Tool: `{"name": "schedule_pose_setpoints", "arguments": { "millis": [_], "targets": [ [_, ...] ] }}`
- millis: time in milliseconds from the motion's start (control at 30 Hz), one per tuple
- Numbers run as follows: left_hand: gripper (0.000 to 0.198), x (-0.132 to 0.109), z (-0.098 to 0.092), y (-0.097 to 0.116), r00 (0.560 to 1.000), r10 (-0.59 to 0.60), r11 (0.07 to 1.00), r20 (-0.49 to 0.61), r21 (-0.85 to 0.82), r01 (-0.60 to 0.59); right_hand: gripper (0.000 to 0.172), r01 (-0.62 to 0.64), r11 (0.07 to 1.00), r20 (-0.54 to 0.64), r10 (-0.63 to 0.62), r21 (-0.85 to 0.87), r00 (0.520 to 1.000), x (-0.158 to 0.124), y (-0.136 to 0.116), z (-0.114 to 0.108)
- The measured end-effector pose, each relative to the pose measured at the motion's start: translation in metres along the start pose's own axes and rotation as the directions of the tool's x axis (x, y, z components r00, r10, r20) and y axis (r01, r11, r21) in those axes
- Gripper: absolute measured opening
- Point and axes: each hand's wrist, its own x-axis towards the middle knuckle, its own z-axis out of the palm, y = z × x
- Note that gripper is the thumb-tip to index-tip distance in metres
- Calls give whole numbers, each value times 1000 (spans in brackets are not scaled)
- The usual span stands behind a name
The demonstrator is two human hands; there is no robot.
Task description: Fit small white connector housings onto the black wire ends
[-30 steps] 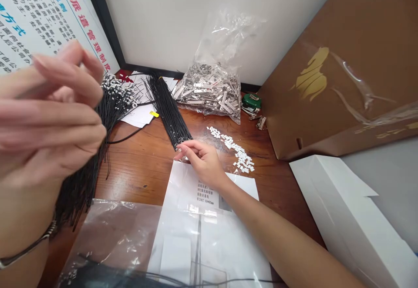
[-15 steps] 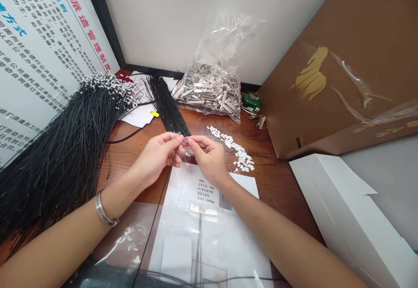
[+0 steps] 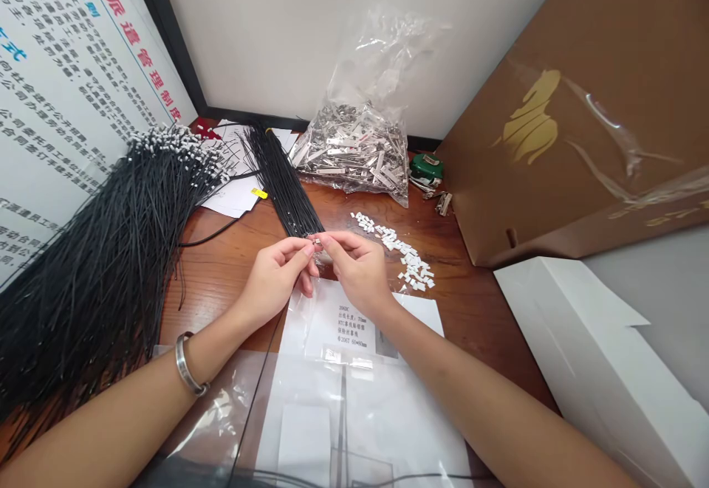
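Note:
My left hand (image 3: 277,274) is closed in a pinch on a thin black wire (image 3: 255,392), which trails down from it across the clear plastic. At its fingertips my right hand (image 3: 360,270) pinches a tiny light-coloured piece (image 3: 317,244) at the wire's end; its exact kind is too small to make out. The fingertips of both hands nearly touch. Just beyond them lies a tied bundle of black wires (image 3: 285,189). Small white pieces (image 3: 410,255) are scattered to the right of my right hand.
A large heap of black wires with white ends (image 3: 111,229) fills the left. Behind stand a plastic bag of metal parts (image 3: 360,148) and a green tape measure (image 3: 426,165). A brown box (image 3: 598,104) and white carton (image 3: 587,340) border the right. Printed paper (image 3: 310,370) lies below.
Both hands stay together at the wire's end. My left hand has shifted slightly right and down, its fingers more curled, and the small piece shows more between the fingertips. The view has shifted slightly.

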Motion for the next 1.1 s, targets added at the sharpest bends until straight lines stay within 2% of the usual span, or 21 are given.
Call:
{"name": "schedule_pose_setpoints", "arguments": {
  "millis": [233,467,567,733,867,1100],
  "targets": [
    [21,-1,1,2,1000,-6,999,6,38,6,19,-15,999,33,14,35,999,1,-1,-1],
    [23,0,1,1,999,-37,997,-11,60,38,18,-114,988,107,103,108,989,-2,-5,-3],
    [21,1,1,1,999,-46,998,-23,45,47,17,-83,993,109,73,89,991,-1,-5,-4],
    [14,1,1,-1,998,-53,999,-41,2,53,20,-13,994,6,13,113,1000,0,-4,-3],
    [17,1,1,-2,998,-51,999,-38,-8,51,24,-12,990,-6,13,140,1000,0,-4,-2],
    [26,1,-2,-2,1000,-16,999,-8,-27,16,20,42,991,-11,-41,127,999,1,-2,-4]
  ]
}}
